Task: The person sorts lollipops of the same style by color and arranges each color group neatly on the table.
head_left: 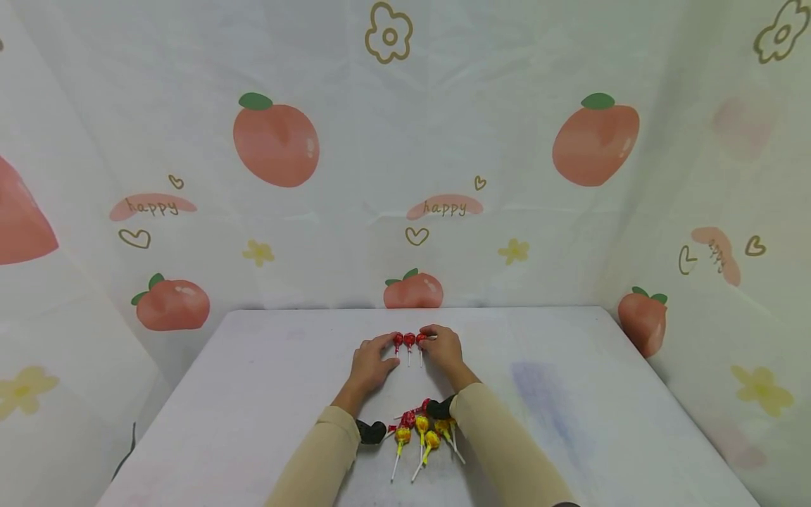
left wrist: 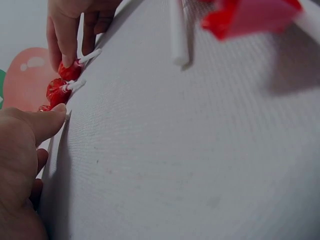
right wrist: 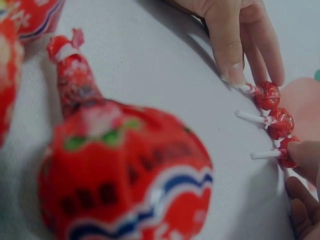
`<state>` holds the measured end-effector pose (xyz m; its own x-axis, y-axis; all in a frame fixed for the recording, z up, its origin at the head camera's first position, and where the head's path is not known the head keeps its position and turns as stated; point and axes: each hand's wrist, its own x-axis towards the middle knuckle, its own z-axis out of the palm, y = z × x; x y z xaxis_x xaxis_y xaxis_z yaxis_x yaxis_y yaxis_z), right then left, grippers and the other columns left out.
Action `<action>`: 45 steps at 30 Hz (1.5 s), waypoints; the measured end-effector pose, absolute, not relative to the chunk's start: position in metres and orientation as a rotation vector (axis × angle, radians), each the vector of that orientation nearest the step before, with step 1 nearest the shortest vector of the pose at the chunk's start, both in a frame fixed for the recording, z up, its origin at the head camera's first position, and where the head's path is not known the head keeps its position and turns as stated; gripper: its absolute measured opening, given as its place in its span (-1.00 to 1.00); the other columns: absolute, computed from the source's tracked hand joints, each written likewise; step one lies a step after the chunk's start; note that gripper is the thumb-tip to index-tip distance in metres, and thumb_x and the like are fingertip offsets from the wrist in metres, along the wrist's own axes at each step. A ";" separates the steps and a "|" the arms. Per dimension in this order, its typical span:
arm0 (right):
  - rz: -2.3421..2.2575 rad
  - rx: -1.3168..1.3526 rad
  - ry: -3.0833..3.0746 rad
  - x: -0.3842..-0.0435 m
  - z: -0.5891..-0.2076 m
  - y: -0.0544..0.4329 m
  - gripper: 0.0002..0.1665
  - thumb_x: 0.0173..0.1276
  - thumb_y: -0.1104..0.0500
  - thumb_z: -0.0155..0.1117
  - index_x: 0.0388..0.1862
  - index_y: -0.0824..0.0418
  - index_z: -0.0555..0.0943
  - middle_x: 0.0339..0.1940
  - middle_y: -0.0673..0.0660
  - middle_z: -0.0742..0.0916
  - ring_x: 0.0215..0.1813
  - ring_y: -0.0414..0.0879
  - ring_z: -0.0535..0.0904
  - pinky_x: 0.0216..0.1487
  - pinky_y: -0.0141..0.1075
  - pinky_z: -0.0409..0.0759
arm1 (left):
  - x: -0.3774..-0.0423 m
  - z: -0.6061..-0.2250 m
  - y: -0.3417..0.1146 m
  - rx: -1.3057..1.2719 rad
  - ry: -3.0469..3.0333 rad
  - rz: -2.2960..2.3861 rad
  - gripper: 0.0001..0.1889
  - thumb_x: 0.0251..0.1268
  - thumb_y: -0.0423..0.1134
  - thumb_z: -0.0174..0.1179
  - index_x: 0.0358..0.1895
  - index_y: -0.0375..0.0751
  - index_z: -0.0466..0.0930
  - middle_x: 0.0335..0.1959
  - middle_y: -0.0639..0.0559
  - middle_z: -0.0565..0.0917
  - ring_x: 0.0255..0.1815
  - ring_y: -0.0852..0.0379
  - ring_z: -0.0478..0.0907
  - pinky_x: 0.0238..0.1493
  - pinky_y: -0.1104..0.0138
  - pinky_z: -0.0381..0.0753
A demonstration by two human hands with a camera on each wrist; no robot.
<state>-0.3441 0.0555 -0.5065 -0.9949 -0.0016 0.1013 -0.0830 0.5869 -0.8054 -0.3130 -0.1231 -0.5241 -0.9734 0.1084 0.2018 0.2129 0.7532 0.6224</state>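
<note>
Three red-wrapped lollipops stand side by side in a row toward the table's back, heads away from me and white sticks toward me. My left hand (head_left: pixel 371 363) is at the row's left end, its fingertips touching the left lollipop (right wrist: pixel 268 95) at the head and its thumb beside the stick. The middle lollipop (head_left: pixel 410 339) lies between both hands, untouched. At the right end, my right hand (head_left: pixel 445 348) pinches the right lollipop (right wrist: pixel 287 152) by its head between thumb and fingers. Its stick shows below the fingers.
Nearer me, between the forearms, lies a loose pile of lollipops, with several yellow ones (head_left: pixel 403 436) and some red ones (head_left: pixel 408 420). The wrist cameras hang close over the pile. A white patterned curtain (head_left: pixel 342 260) stands behind the white table (head_left: pixel 266 394).
</note>
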 end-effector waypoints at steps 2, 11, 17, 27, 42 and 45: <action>1.388 0.076 -2.718 -0.344 -0.507 0.056 -0.75 0.30 0.27 0.34 -0.03 0.22 0.70 -0.07 0.15 0.72 -0.02 0.06 0.61 0.12 -0.05 0.52 | -0.313 -0.524 -0.123 -0.253 -2.799 -1.018 -0.42 0.25 -0.19 0.33 0.36 -0.04 0.44 0.31 -0.02 0.49 0.27 -0.10 0.36 0.26 -0.04 0.27; 1.371 0.081 -2.718 -0.345 -0.508 0.057 -0.73 0.30 0.27 0.34 -0.02 0.22 0.70 -0.06 0.16 0.73 -0.01 0.08 0.62 0.13 -0.02 0.51 | -0.314 -0.526 -0.122 -0.253 -2.797 -1.003 -0.42 0.24 -0.19 0.34 0.35 -0.03 0.45 0.30 -0.02 0.50 0.26 -0.10 0.37 0.24 -0.05 0.29; 1.405 0.055 -2.716 -0.345 -0.508 0.057 -0.68 0.33 0.26 0.31 0.06 0.21 0.67 0.02 0.17 0.71 0.04 0.08 0.62 0.12 -0.07 0.53 | -0.314 -0.526 -0.123 -0.254 -2.801 -1.007 -0.42 0.24 -0.17 0.33 0.36 -0.02 0.44 0.31 -0.01 0.49 0.26 -0.09 0.37 0.24 -0.04 0.29; 1.421 0.153 -2.662 -0.336 -0.495 0.061 -0.69 0.32 0.26 0.32 0.04 0.26 0.67 -0.04 0.19 0.71 -0.07 0.07 0.64 -0.04 -0.10 0.60 | -0.313 -0.526 -0.124 -0.300 -2.784 -1.009 -0.43 0.25 -0.20 0.33 0.35 -0.05 0.45 0.30 -0.03 0.50 0.23 -0.10 0.39 0.23 -0.04 0.28; 1.427 0.416 -2.652 -0.305 -0.467 0.065 -0.80 0.34 0.21 0.32 -0.08 0.23 0.70 -0.20 0.05 0.74 -0.13 -0.03 0.62 -0.10 -0.19 0.62 | -0.313 -0.523 -0.126 -0.327 -2.769 -1.002 -0.43 0.24 -0.20 0.33 0.34 -0.08 0.45 0.29 -0.03 0.51 0.23 -0.12 0.39 0.21 -0.07 0.29; 1.443 0.472 -2.678 -0.297 -0.467 0.068 -0.80 0.34 0.22 0.32 -0.08 0.25 0.69 -0.20 0.04 0.74 -0.11 -0.02 0.63 -0.07 -0.17 0.63 | -0.313 -0.524 -0.125 -0.314 -2.773 -1.001 -0.42 0.24 -0.18 0.34 0.35 -0.06 0.45 0.29 -0.01 0.51 0.23 -0.10 0.39 0.22 -0.05 0.29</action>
